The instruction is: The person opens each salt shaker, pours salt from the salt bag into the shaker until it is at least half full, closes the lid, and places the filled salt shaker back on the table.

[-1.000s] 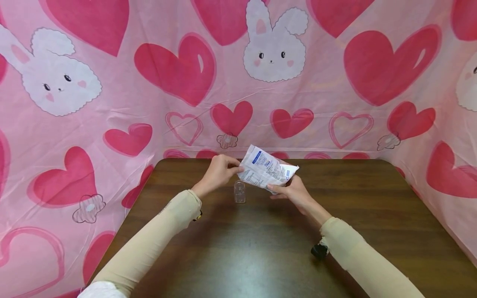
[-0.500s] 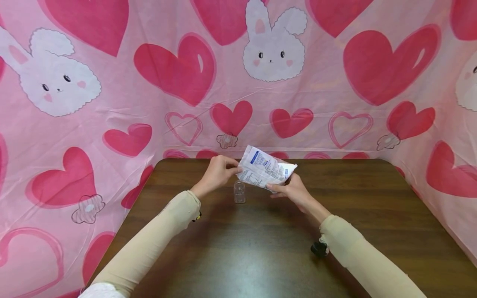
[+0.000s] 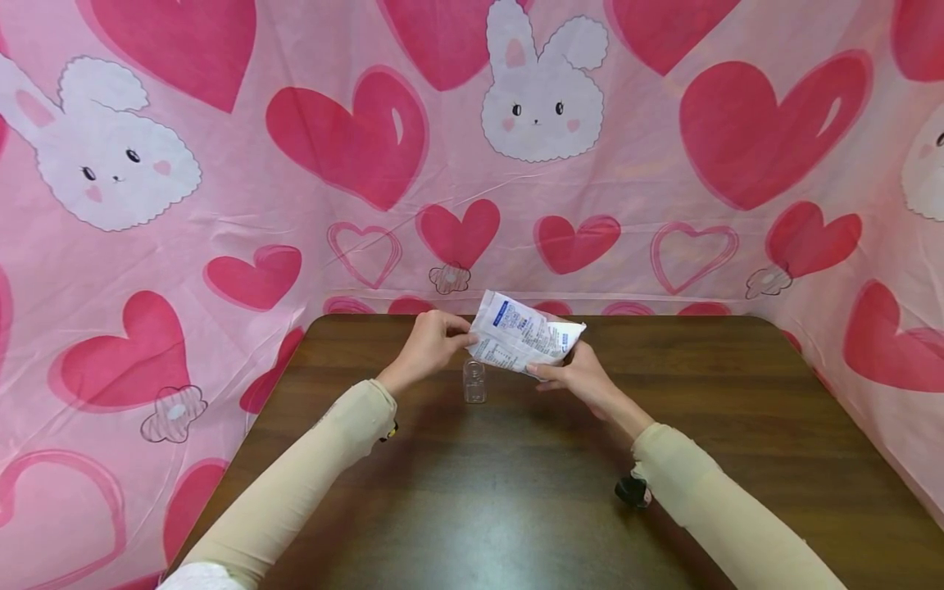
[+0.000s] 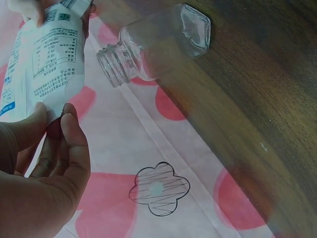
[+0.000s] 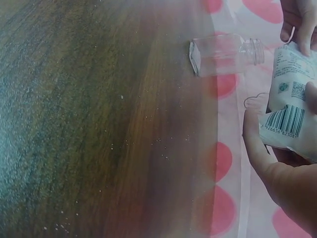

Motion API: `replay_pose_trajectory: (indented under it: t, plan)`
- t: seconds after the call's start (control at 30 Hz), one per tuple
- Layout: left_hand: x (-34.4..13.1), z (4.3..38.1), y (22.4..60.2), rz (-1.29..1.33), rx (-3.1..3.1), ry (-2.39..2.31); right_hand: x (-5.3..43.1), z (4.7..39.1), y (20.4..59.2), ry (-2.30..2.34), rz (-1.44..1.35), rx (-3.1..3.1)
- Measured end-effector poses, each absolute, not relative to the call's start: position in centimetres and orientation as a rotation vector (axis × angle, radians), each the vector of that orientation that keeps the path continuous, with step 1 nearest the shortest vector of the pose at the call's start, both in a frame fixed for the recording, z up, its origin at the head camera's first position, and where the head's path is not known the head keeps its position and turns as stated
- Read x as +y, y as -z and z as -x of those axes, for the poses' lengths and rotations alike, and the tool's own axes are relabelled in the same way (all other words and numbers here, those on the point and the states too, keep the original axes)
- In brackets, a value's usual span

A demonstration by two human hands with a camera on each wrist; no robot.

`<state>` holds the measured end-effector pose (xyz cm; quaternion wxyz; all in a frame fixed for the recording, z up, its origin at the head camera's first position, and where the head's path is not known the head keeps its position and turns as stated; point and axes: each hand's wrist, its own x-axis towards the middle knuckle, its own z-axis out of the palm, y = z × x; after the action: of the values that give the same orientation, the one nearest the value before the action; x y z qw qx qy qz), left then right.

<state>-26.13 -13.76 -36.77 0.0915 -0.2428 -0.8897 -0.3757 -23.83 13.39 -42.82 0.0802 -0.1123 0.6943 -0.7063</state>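
Observation:
A white printed packet (image 3: 516, 334) with blue lettering is held tilted above the table, its left end lower in the head view. Thumb and fingers of my left hand (image 3: 433, 342) pinch its lower left corner. My right hand (image 3: 578, 375) grips the opposite end, thumb on the front; a barcode (image 5: 283, 120) shows beside it in the right wrist view. Just below the packet's left end, a small clear bottle (image 3: 475, 385) stands upright on the table. In the left wrist view its threaded neck (image 4: 113, 65) has no cap and lies close to the packet.
The dark wood table (image 3: 531, 483) spreads around the bottle, with tiny white specks on it in the right wrist view. A pink cloth (image 3: 619, 164) with hearts and rabbits hangs behind the table and along both sides.
The packet has shifted slightly left in the head view, its top left corner dipping a little. Both hands keep their hold, and the bottle stays in place.

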Motion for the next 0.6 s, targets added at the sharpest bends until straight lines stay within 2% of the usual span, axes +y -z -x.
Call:
replay_pose_trajectory:
  t: [0.6]
  plan:
    - [-14.10, 26.25, 36.99, 0.715, -2.631, 1.103, 13.41, 24.25, 42.65, 2.043, 0.373, 2.165]
